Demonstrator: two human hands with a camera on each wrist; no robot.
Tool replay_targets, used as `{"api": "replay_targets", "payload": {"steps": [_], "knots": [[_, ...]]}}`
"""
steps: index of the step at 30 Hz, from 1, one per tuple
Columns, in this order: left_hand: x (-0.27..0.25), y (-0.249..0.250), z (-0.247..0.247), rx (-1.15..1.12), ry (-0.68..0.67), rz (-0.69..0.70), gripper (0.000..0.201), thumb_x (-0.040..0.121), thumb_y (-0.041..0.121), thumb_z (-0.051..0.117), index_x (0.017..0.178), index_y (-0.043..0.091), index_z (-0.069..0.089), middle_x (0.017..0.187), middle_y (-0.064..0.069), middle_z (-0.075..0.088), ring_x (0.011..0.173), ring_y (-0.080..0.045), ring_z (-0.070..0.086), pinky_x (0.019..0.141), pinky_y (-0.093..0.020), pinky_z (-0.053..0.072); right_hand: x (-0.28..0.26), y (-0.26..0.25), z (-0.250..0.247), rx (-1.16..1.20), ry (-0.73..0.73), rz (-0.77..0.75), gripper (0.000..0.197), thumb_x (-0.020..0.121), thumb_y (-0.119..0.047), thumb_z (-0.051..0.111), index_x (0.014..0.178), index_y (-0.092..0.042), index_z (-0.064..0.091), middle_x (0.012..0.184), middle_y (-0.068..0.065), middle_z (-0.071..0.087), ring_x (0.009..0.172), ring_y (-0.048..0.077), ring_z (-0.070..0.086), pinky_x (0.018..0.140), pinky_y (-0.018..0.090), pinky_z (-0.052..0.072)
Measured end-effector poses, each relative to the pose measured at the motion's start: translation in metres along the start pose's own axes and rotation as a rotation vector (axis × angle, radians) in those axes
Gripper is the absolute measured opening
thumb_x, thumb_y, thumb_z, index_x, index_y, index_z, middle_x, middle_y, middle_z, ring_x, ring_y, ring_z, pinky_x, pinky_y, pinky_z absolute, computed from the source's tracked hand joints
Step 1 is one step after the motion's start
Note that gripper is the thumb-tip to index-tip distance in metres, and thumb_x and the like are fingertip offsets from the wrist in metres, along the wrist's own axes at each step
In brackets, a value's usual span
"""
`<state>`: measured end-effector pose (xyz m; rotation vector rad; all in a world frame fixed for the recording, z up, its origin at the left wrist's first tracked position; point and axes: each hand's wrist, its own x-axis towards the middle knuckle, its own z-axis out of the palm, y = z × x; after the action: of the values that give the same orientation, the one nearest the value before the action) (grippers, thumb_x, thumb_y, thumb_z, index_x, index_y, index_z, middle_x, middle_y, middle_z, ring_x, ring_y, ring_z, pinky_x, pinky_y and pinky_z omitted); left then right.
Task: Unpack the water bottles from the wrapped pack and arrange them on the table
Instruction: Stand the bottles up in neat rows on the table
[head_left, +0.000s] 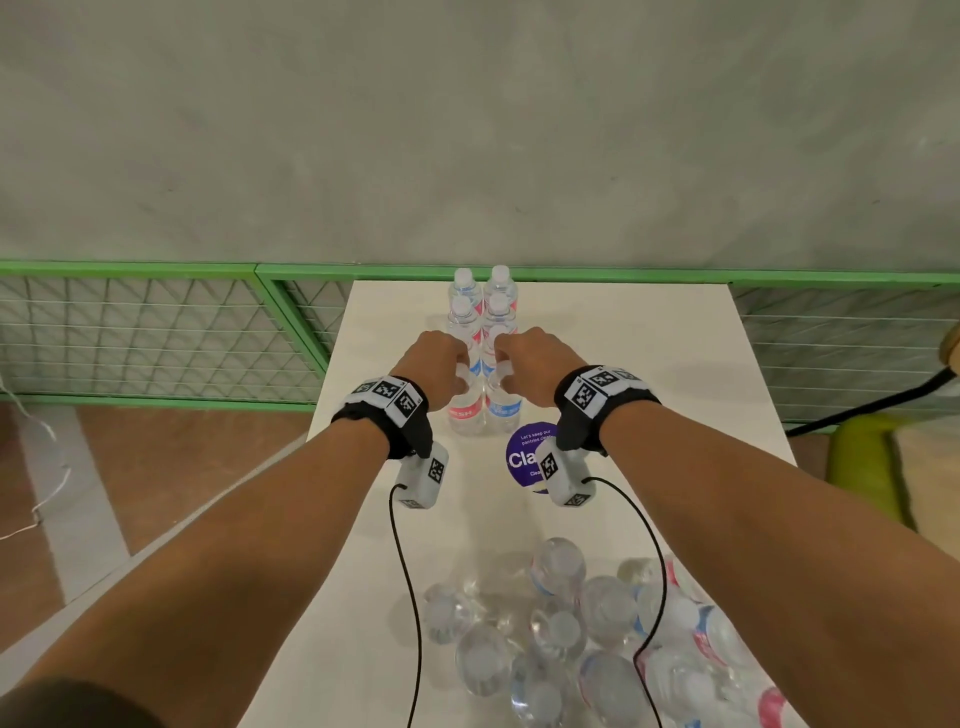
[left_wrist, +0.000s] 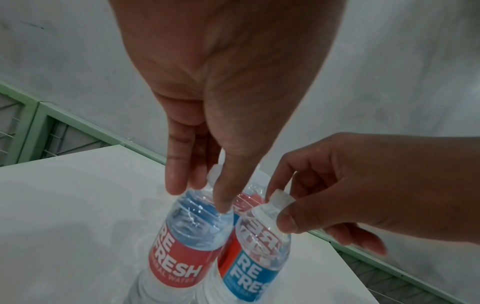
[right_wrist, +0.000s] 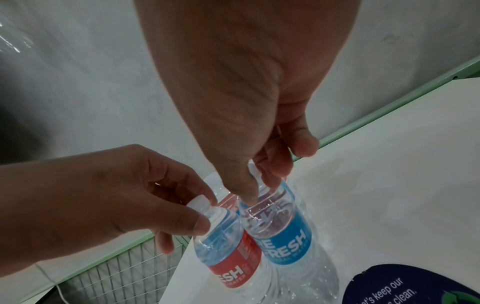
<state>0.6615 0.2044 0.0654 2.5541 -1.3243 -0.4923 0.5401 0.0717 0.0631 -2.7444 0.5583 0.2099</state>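
Left hand (head_left: 441, 364) pinches red-label bottle (head_left: 464, 410) at neck | right hand (head_left: 530, 364) pinches blue-label bottle (head_left: 503, 408) likewise | full, heavy, thin-walled, slick: grip neck | pack (head_left: 587, 639) at 6 o'clock

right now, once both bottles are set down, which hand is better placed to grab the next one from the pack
Right, probably. Both hands are equally busy: the left hand pinches the red-label bottle, the right hand the blue-label bottle. But the wrapped pack lies under the right forearm.
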Motion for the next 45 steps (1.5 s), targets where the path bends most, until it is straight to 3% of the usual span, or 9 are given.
{"api": "replay_targets", "payload": {"steps": [6,11,18,25,29,32,37,42,45], "knots": [[0.004,-0.001,0.002,-0.003,0.01,-0.016,0.033,0.078,0.02,0.078,0.109,0.011,0.069,0.109,-0.011,0.066,0.097,-0.028,0.063,0.081,-0.031,0.05,0.007,0.001,0.004,0.004,0.007,-0.01,0.027,0.087,-0.025,0.066,0.111,-0.018,0.056,0.099,0.005,0.059,0.081,0.025,0.056,0.073,0.035,0.05],[0.003,0.0,0.006,-0.005,0.004,-0.012,0.039,0.08,0.021,0.078,0.116,0.012,0.066,0.115,-0.011,0.061,0.102,-0.028,0.06,0.08,-0.027,0.042,0.006,0.001,0.005,-0.002,0.009,-0.019,0.028,0.087,-0.025,0.066,0.111,-0.018,0.056,0.103,0.008,0.063,0.082,0.025,0.058,0.075,0.037,0.053],[0.003,-0.002,0.004,0.023,-0.011,0.047,0.039,0.082,0.018,0.076,0.119,0.019,0.065,0.113,-0.006,0.058,0.104,-0.025,0.056,0.084,-0.027,0.041,0.005,0.002,0.005,-0.035,0.048,0.012,0.039,0.088,-0.041,0.066,0.114,-0.015,0.053,0.102,0.008,0.063,0.086,0.027,0.061,0.074,0.037,0.053],[0.004,-0.004,0.001,0.041,-0.012,0.036,0.035,0.082,0.021,0.076,0.116,0.016,0.067,0.113,-0.007,0.063,0.102,-0.025,0.058,0.08,-0.024,0.039,0.006,0.0,-0.002,-0.04,-0.004,-0.049,0.025,0.092,-0.023,0.061,0.116,-0.017,0.058,0.109,0.009,0.064,0.091,0.028,0.061,0.078,0.037,0.053],[0.003,-0.006,0.002,0.032,-0.015,0.028,0.04,0.081,0.024,0.077,0.119,0.018,0.064,0.113,-0.006,0.06,0.103,-0.024,0.057,0.083,-0.027,0.042,0.005,0.001,-0.005,-0.025,-0.028,-0.04,0.033,0.09,-0.028,0.065,0.122,-0.021,0.057,0.114,0.007,0.061,0.098,0.026,0.06,0.085,0.037,0.053],[0.004,-0.004,0.001,0.037,-0.007,0.046,0.037,0.083,0.026,0.076,0.117,0.018,0.065,0.112,-0.005,0.06,0.103,-0.023,0.057,0.082,-0.025,0.04,0.005,-0.001,-0.003,-0.048,-0.01,-0.019,0.032,0.089,-0.035,0.065,0.113,-0.015,0.057,0.107,0.008,0.063,0.092,0.026,0.061,0.081,0.038,0.054],[0.004,-0.006,0.0,0.017,0.007,0.028,0.037,0.084,0.03,0.075,0.115,0.011,0.066,0.106,-0.008,0.065,0.092,-0.021,0.058,0.078,-0.025,0.04,0.006,-0.003,0.001,-0.014,0.01,-0.047,0.025,0.091,-0.028,0.064,0.113,-0.016,0.061,0.108,0.009,0.063,0.093,0.026,0.06,0.076,0.031,0.047],[0.005,-0.007,0.004,0.01,0.022,0.008,0.037,0.084,0.035,0.075,0.111,0.012,0.065,0.091,0.0,0.058,0.082,-0.018,0.053,0.073,-0.026,0.038,0.005,-0.002,0.001,0.03,0.033,-0.067,0.03,0.092,-0.02,0.064,0.122,-0.017,0.062,0.117,0.009,0.06,0.104,0.027,0.059,0.084,0.031,0.046],[0.005,-0.006,0.005,0.019,0.016,0.024,0.038,0.083,0.033,0.075,0.114,0.013,0.065,0.096,-0.002,0.06,0.085,-0.018,0.054,0.075,-0.026,0.04,0.004,-0.003,0.001,0.054,0.037,-0.06,0.031,0.09,-0.018,0.066,0.121,-0.017,0.062,0.118,0.008,0.059,0.104,0.026,0.058,0.086,0.031,0.047]]}}
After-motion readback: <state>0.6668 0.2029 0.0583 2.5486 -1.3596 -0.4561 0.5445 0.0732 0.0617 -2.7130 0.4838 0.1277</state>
